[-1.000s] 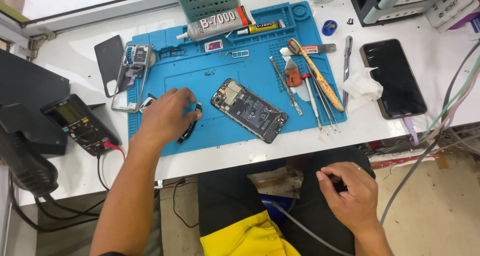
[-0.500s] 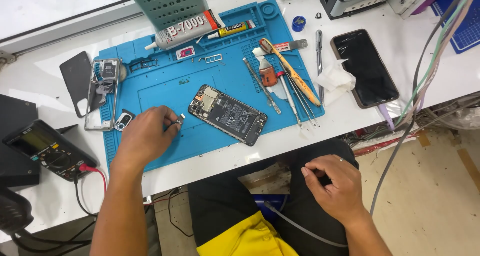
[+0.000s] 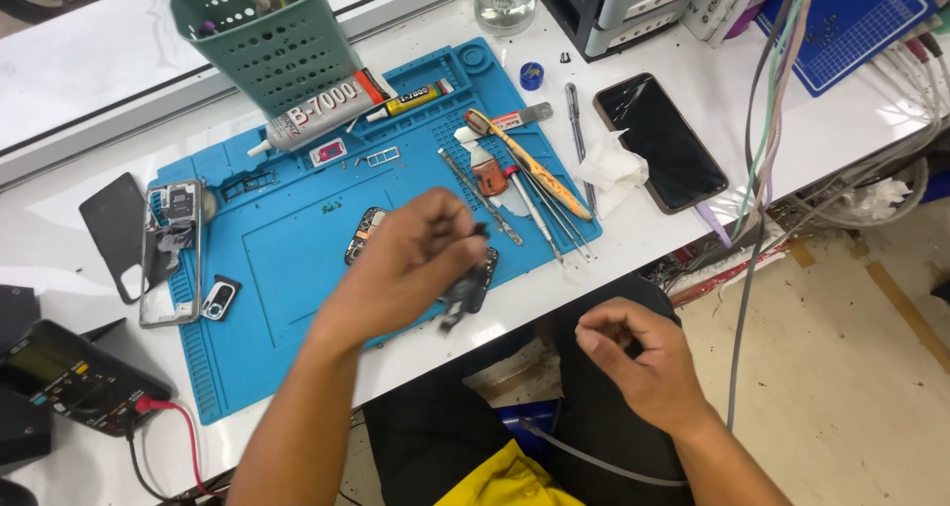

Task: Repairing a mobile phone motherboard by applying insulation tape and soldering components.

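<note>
Head camera, looking down at a white workbench (image 3: 683, 239). The left hand (image 3: 411, 264) hovered over a blue silicone repair mat (image 3: 287, 269), fingers pinched together on a small dark component (image 3: 465, 293) that hung blurred at the mat's near edge. Beneath that hand lay an opened black smartphone body (image 3: 368, 231), mostly hidden. The right hand (image 3: 633, 353) was off the bench at five o'clock from the left hand, above the lap, fingers curled together; whether it held anything could not be told. At two o'clock of the left hand lay a row of metal tweezers and prying tools (image 3: 539, 184); farther, a dark intact phone (image 3: 660, 140). At nine o'clock stood a bare metal phone frame (image 3: 170, 254).
</note>
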